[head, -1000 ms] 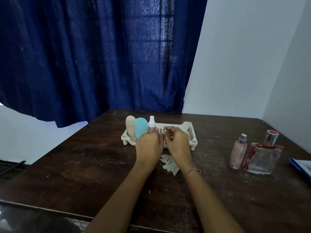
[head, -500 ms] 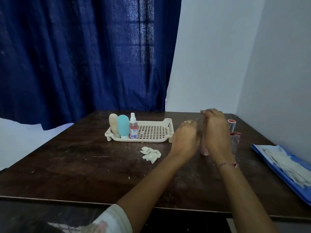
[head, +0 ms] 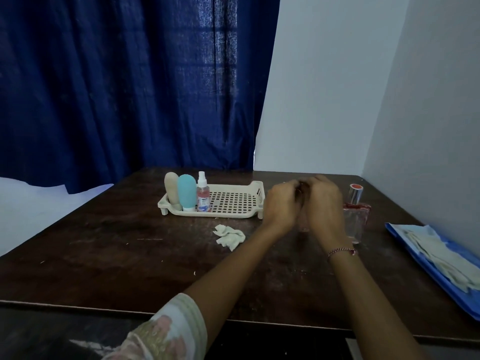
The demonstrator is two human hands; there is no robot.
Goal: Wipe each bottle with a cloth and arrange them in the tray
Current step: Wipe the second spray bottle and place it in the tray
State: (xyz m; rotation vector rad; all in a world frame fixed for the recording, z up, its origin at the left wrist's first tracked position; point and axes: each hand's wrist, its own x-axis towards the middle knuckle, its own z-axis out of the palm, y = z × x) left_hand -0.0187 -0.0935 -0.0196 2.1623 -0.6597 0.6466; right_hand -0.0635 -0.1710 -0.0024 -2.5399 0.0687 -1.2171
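We have three bottles [head: 186,192] standing at the left end of the tray [head: 220,214], our left hand [head: 281,203] and right hand [head: 324,203] curled round the small pink bottle [head: 303,224] beside it, the cloth [head: 230,236] lying ungripped, the square glass bottle [head: 355,216] unwiped

A home room is suggested — a worn dark wooden table [head: 104,255], a navy fabric curtain [head: 117,87], 2 bare white walls [head: 324,87].

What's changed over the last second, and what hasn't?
Both hands left the tray and moved right: left hand and right hand now curl round the pink bottle beside the square perfume bottle. Unchanged: three bottles in the tray, cloth on the table.
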